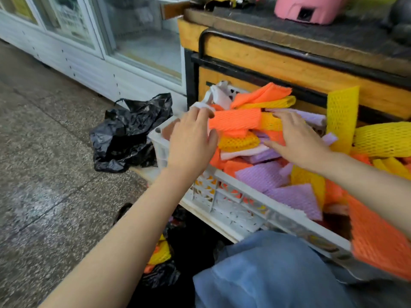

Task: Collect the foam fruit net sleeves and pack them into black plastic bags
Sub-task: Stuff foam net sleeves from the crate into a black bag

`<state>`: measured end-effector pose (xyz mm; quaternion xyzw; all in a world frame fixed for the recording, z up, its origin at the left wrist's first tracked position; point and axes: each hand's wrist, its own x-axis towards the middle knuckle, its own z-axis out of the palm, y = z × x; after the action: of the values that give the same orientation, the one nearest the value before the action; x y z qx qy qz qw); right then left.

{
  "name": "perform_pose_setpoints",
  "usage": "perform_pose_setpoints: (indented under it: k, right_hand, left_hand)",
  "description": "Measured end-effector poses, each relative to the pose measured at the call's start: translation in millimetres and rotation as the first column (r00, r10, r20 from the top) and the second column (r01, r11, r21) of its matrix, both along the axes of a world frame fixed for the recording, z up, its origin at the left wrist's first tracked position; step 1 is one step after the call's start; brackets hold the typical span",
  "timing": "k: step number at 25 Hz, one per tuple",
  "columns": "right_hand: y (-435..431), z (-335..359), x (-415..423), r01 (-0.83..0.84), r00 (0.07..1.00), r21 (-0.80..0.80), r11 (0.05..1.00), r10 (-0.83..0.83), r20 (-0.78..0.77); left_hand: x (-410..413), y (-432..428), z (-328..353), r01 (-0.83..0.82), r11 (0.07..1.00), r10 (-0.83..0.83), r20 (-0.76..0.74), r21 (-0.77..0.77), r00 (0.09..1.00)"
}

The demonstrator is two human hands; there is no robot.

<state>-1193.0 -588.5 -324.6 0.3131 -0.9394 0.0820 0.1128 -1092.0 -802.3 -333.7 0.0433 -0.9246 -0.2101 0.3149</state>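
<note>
A white plastic crate (233,182) is heaped with foam net sleeves (262,174) in orange, yellow, purple and white. The left hand (191,141) lies open at the crate's 10 o'clock corner, with fingertips on a white sleeve (219,96) and its thumb against an orange sleeve (235,122). The right hand (299,141) is spread flat on the pile. A crumpled black plastic bag (131,134) sits on the floor (44,152) at 9 o'clock from the crate. A second black bag (161,275), at 6 o'clock, shows yellow sleeves (160,252).

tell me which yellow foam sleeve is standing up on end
The yellow sleeve against the wooden stand, beyond the right hand; the other yellow ones lie flat.
</note>
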Motion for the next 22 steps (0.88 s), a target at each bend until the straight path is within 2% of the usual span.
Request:
perform_pose_setpoints:
  k: [5,10,14,17,22]
  right_hand:
    - [19,-10,-27,0.085,0.991,0.142,0.986,-0.098,0.087]
    - [31,-14,-48,0.134,0.986,0.145,0.980,-0.147,0.077]
    - [38,-11,-54,0.126,0.987,0.132,0.983,-0.138,0.087]
    - [39,-2,-47,0.153,0.988,0.071,0.986,-0.155,0.023]
    - [44,23,-30,0.197,0.980,-0.042,0.980,-0.197,-0.010]
  left_hand:
    - [-78,20,-10,0.205,0.976,-0.166,0.371,-0.067,0.914]
    - [-120,31,-22,0.204,0.974,-0.136,0.478,-0.093,0.868]
    - [-125,42,-27,0.257,0.955,-0.114,0.615,-0.150,0.780]
    - [-121,44,-31,0.226,0.971,-0.137,0.579,-0.084,0.804]
    - [-98,38,-10,0.144,0.977,-0.187,0.310,0.156,0.932]
